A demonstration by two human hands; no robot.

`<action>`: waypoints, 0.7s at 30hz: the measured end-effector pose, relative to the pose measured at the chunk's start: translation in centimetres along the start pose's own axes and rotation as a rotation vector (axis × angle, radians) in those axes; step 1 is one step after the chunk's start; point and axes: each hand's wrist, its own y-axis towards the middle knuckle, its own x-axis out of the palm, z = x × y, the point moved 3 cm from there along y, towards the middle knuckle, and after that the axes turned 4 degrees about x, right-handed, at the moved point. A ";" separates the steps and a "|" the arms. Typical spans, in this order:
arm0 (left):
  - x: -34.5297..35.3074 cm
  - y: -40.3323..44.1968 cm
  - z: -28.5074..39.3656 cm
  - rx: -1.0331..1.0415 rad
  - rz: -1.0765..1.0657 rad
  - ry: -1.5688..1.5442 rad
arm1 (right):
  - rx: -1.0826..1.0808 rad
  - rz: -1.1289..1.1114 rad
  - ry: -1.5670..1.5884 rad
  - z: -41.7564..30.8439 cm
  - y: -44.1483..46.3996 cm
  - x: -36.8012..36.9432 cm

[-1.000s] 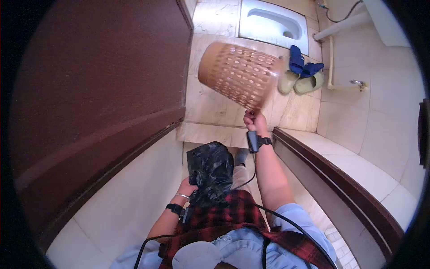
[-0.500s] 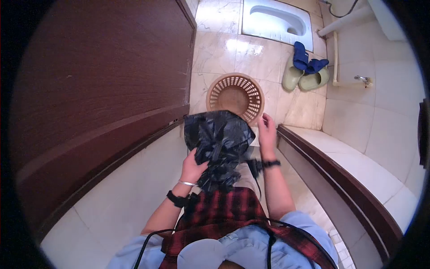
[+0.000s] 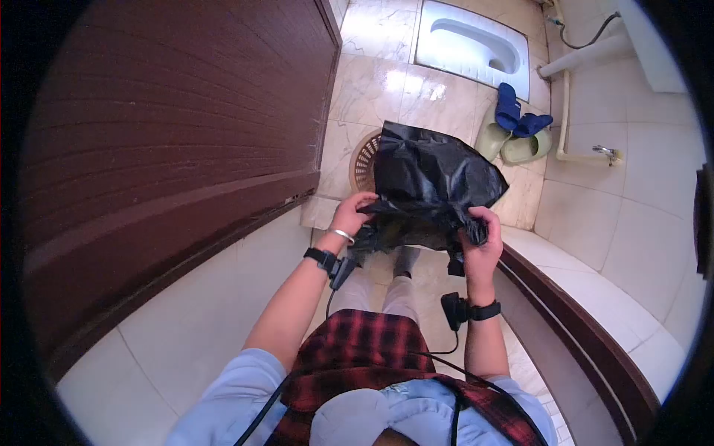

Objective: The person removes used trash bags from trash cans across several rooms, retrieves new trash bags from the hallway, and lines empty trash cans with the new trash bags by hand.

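A black plastic bag (image 3: 428,167) is spread out in front of me, held up between both hands. My left hand (image 3: 355,212) pinches its near left edge. On the right, my right hand (image 3: 482,234) is closed round a bunched part of the same bag. Beneath and behind the bag stands a brown slotted plastic basket (image 3: 364,165); only its left side shows, the rest being covered by the bag.
A dark brown door (image 3: 186,111) stands on the left, and a brown door frame (image 3: 573,312) runs along the right. Ahead lies a white squat toilet (image 3: 472,48). Blue slippers (image 3: 508,108) rest on green slippers (image 3: 526,149) near the right wall, below a tap (image 3: 606,152).
My right hand has taken hold of the bag. Both hands have moved forward, and the bag has been spread wider and now covers most of the basket.
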 end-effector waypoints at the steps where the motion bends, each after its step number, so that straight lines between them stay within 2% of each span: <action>1: -0.9 0.6 -2.1 -0.053 0.038 -0.008 | 0.000 -0.001 -0.002 1.1 0.1 0.4; 2: -1.7 0.9 -3.8 -0.053 0.042 -0.015 | -0.034 -0.023 -0.030 2.9 0.5 0.9; 3: -2.5 1.0 -5.7 -0.191 0.073 -0.099 | -0.071 -0.045 -0.059 3.9 1.1 1.3; 4: -3.0 0.8 -6.7 -0.332 0.099 -0.180 | -0.002 -0.078 -0.086 3.5 1.5 2.8; 6: -3.4 -0.6 -7.9 -0.418 0.071 -0.175 | -0.114 -0.231 -0.139 6.5 2.4 7.0; 7: -3.4 -1.6 -8.3 -0.500 0.044 -0.163 | -0.128 -0.261 -0.124 7.5 2.7 9.3; 8: -3.3 -2.7 -7.8 -0.484 0.029 -0.149 | -0.072 -0.307 -0.076 8.8 3.2 11.7; 9: -3.1 -4.1 -7.7 -0.472 0.015 -0.132 | 0.119 -0.288 -0.002 10.1 3.7 14.0; 10: -3.2 -5.2 -8.5 -0.472 0.062 -0.086 | 0.408 -0.284 0.211 12.3 4.5 16.2; 11: -3.0 -6.2 -8.8 -0.394 0.094 -0.204 | 0.693 -0.274 0.425 15.1 5.1 18.4; 12: -2.7 -7.1 -7.1 -0.402 0.096 -0.310 | 0.693 -0.280 0.434 17.9 5.7 19.7; 13: -2.2 -8.0 -4.6 -0.412 0.099 -0.416 | 0.589 -0.389 0.345 21.4 6.1 20.9; 14: -1.8 -8.1 -3.2 -0.412 0.105 -0.410 | 0.303 -0.526 0.095 26.5 6.4 22.3; 15: -1.4 -7.8 -1.9 -0.299 0.148 -0.378 | -0.004 -0.577 -0.136 31.3 6.6 23.5; 16: -1.1 -7.2 -1.4 -0.187 0.190 -0.345 | 0.159 -0.458 0.023 35.1 6.0 24.1; 17: -0.6 -6.2 -1.6 -0.189 0.192 -0.342 | 0.244 -0.402 0.099 36.5 6.1 24.1; 18: -0.6 -4.5 -0.9 -0.006 0.241 0.015 | 0.323 -0.338 0.179 37.7 6.1 24.1; 19: -0.4 -2.9 -0.1 0.174 0.283 0.370 | 0.661 -0.446 0.166 38.2 7.2 24.2; 20: -0.2 -0.9 -0.5 -0.010 0.174 0.474 | 1.005 -0.546 0.145 37.4 8.6 23.7; 21: -0.3 1.8 -1.0 -0.194 0.059 0.572 | 1.014 -0.544 0.135 37.5 8.2 23.3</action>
